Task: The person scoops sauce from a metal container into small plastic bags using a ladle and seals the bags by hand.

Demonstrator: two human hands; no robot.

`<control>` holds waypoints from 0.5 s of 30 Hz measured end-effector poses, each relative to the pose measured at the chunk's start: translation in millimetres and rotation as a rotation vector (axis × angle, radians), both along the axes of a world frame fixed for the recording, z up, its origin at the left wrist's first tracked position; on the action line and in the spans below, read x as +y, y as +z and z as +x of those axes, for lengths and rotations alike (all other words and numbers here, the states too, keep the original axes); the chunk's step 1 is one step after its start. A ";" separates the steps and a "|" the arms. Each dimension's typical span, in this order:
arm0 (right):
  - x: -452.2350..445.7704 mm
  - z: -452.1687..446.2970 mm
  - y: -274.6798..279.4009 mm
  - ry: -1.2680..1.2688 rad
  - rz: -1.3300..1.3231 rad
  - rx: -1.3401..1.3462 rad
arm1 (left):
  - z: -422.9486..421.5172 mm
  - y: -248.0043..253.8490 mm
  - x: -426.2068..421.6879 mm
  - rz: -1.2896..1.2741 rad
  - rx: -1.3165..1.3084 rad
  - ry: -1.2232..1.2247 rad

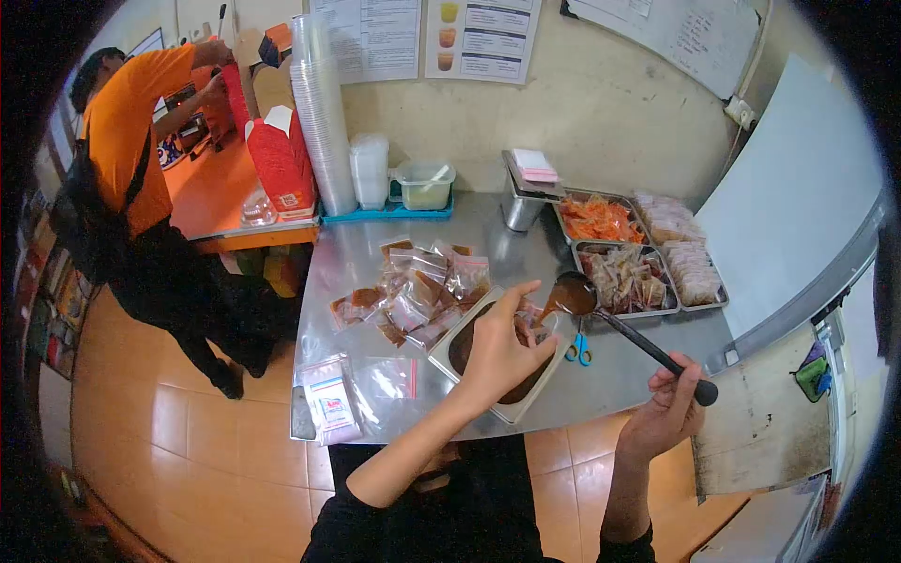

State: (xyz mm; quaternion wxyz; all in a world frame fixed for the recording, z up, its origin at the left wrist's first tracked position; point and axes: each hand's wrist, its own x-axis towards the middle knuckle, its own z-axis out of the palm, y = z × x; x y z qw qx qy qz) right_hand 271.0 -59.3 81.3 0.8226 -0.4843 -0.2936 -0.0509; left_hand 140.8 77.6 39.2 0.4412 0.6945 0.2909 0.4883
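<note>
My right hand (pixel 664 405) grips the long black handle of a ladle (pixel 638 335). Brown sauce coats the ladle's bowl, which tilts toward my left hand (pixel 502 347). Between the fingers of that hand is a small clear plastic bag (pixel 542 317), partly hidden, at the ladle's lip. Below both lies a rectangular pan (pixel 513 413) of dark brown sauce, largely covered by my left hand and forearm. Several packets of brown sauce (pixel 413 296) are heaped just left of the pan. Blue-handled scissors (pixel 580 351) rest at its right side.
A pack of bags (pixel 330 403) and a flat clear bag (pixel 389 377) lie front left. Trays of orange strips (pixel 601 220) and small packets (pixel 627 279) stand back right. Stacked cups (pixel 319 122) rise behind. A person in orange (pixel 131 131) stands at the left counter.
</note>
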 end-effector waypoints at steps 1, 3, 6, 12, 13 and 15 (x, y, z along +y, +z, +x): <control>-0.2 -0.1 0.3 -0.041 0.022 -0.047 | -0.2 1.2 -0.7 0.017 0.006 0.003; -2.9 1.9 0.7 -0.071 0.024 -0.164 | 0.0 1.1 -1.2 0.033 0.012 0.006; -6.9 -2.6 4.1 -0.105 0.028 -0.367 | 1.8 -1.7 -1.4 -0.003 0.021 -0.012; -11.1 -11.2 -1.4 -0.030 -0.040 -0.467 | 1.9 -2.9 -3.0 -0.022 0.005 -0.009; -9.6 -9.6 -4.9 -0.020 -0.026 -0.397 | 2.6 -6.0 -2.8 -0.022 -0.016 -0.012; -8.9 -4.7 -9.9 0.002 -0.021 -0.192 | 0.9 -5.9 -2.8 -0.023 -0.036 -0.013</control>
